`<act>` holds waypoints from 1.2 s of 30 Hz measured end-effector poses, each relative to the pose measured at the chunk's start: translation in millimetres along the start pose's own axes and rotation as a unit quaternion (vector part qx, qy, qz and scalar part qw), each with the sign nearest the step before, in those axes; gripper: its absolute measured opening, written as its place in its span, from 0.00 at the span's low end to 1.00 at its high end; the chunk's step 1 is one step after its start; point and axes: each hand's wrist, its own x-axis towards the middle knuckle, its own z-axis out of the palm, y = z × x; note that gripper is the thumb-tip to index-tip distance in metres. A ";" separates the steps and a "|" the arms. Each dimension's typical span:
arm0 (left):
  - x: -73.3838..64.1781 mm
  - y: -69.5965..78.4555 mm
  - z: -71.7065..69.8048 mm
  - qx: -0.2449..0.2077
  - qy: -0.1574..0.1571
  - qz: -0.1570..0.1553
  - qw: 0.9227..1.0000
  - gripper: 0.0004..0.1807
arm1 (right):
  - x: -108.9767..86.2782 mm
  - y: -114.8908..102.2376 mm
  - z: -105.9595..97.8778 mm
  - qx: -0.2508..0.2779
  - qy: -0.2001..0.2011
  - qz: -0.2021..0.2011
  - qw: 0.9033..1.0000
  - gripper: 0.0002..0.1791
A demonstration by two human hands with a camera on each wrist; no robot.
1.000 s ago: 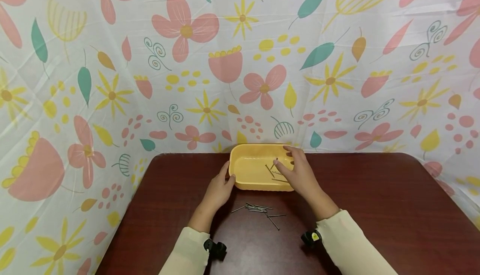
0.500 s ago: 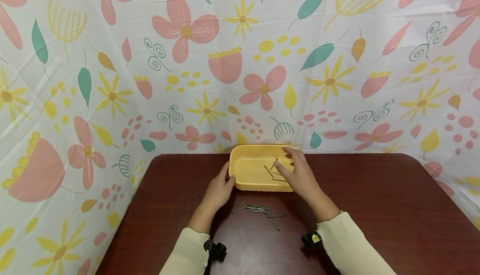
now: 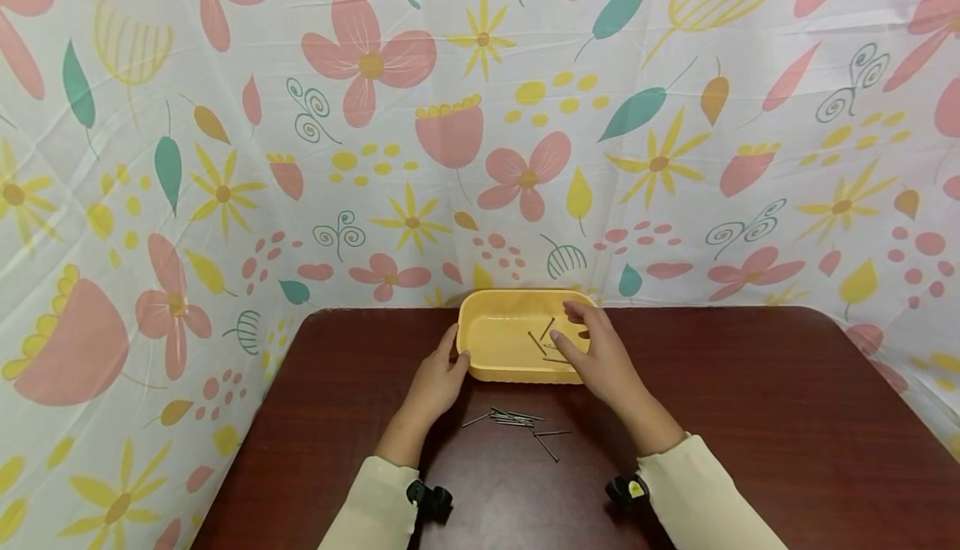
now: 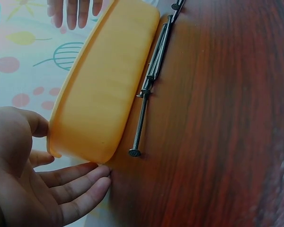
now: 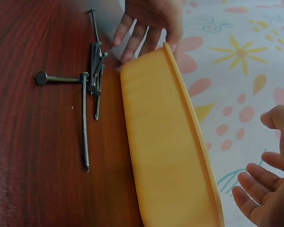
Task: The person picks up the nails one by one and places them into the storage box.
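Observation:
A shallow yellow plastic tray (image 3: 498,373) sits at the back of the table, with several nails (image 3: 536,343) lying in its right part. My left hand (image 3: 435,379) holds the tray's left end; in the left wrist view the thumb (image 4: 38,124) lies at the rim and the fingers (image 4: 83,182) bear on the end wall. Over the tray's right end hovers my right hand (image 3: 603,358), its fingers spread and loosely bent. The right wrist view shows those fingers (image 5: 258,187) apart from the tray, gripping nothing visible. It hides part of the tray's right end.
In front of the tray, a loose pile of nails (image 3: 513,419) lies on the dark red-brown table (image 3: 750,400), several of them crossing. A flower-printed cloth (image 3: 480,158) hangs right behind the table's back edge and along its left side.
My right hand has drawn back slightly toward the right and front. More of the nails in the tray now show. The left hand and the pile on the table stay put.

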 end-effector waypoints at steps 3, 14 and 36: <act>-0.2 0.0 0.4 -0.001 0.002 -0.001 1.000 0.35 | -3.0 0.4 -0.5 0.000 0.003 -0.003 1.000 0.32; -0.1 -1.5 2.1 -0.007 0.008 0.000 1.000 0.35 | -14.5 -2.3 -2.7 -0.005 0.003 -0.001 1.000 0.30; -0.4 0.4 2.4 -0.001 0.010 -0.006 1.000 0.34 | -42.2 1.0 -0.8 -0.016 -0.012 -0.017 1.000 0.17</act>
